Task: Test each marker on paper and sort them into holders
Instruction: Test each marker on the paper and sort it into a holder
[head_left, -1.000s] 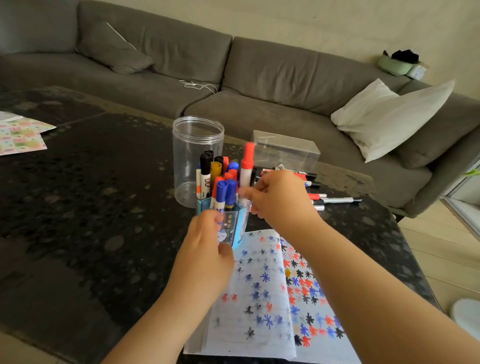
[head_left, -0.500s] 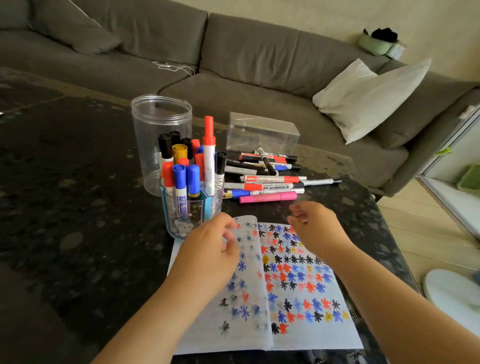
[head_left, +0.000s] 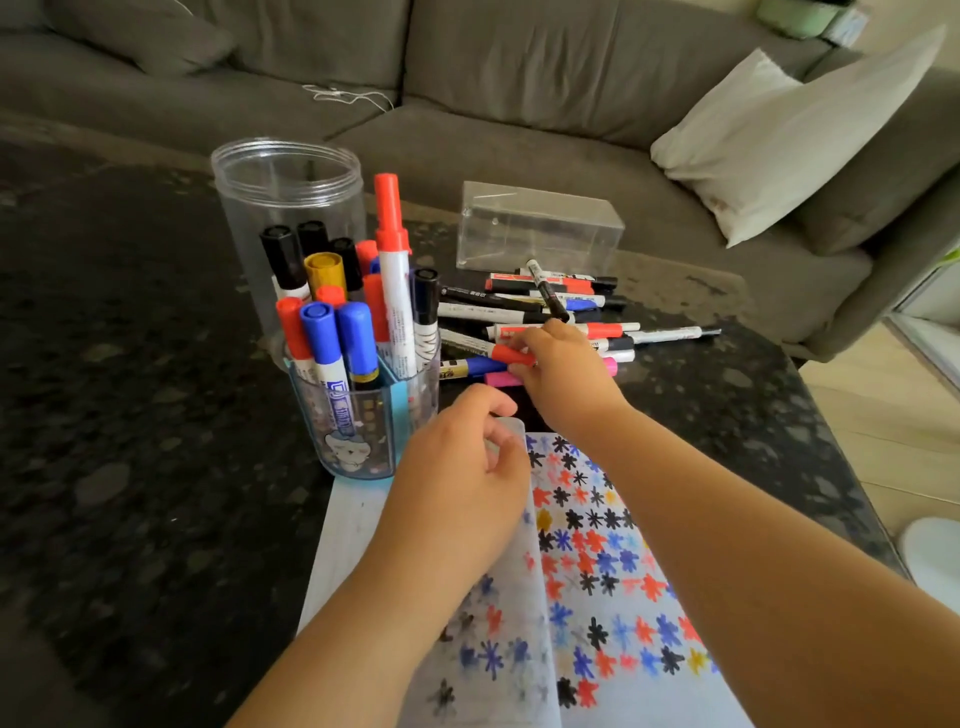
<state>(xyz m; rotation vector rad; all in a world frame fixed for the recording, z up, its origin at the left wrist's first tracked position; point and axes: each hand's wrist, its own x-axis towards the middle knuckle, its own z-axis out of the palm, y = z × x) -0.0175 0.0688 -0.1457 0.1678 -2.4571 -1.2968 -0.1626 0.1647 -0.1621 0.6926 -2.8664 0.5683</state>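
right hand (head_left: 563, 371) | seemingly pinching red-capped marker (head_left: 511, 355) | atop pile (head_left: 550, 306)

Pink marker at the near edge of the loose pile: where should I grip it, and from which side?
Probably pinch the pink marker at its exposed left end, coming from the notebook side: it lies flat nearest you, and the right hand covers its middle.

Two bare forearms, no sleeves, hands (head_left: 457, 467) unadorned
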